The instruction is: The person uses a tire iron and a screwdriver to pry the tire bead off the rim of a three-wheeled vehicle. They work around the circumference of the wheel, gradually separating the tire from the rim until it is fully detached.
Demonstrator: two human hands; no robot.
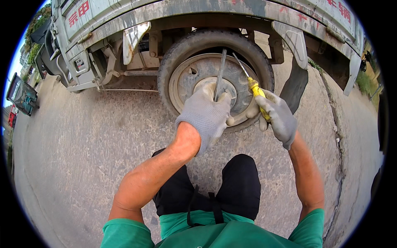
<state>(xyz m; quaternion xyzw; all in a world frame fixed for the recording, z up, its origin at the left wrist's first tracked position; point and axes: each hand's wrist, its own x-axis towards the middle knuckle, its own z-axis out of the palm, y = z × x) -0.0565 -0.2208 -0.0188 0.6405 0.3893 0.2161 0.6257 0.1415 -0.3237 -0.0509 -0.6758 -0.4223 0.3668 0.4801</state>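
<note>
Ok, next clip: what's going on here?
A person wearing grey work gloves is at the wheel of a dirty white vehicle. The left hand grips a long, flat metal bar, its upper end by the dark gap between the black rubber tyre and the round, grime-covered metal rim. The right hand holds a yellow-handled screwdriver, its slim shaft pointing up and left toward that gap; whether its tip touches anything is unclear.

open: concrete (95,128) left of tyre (166,76) | overhead: truck-bed edge (198,11) | right: dark mud flap (295,87) near tyre | rim (185,78) face: flat bar (221,72) in left grip (209,109), yellow-handled screwdriver (257,91) in right grip (279,115) obstruct
</note>
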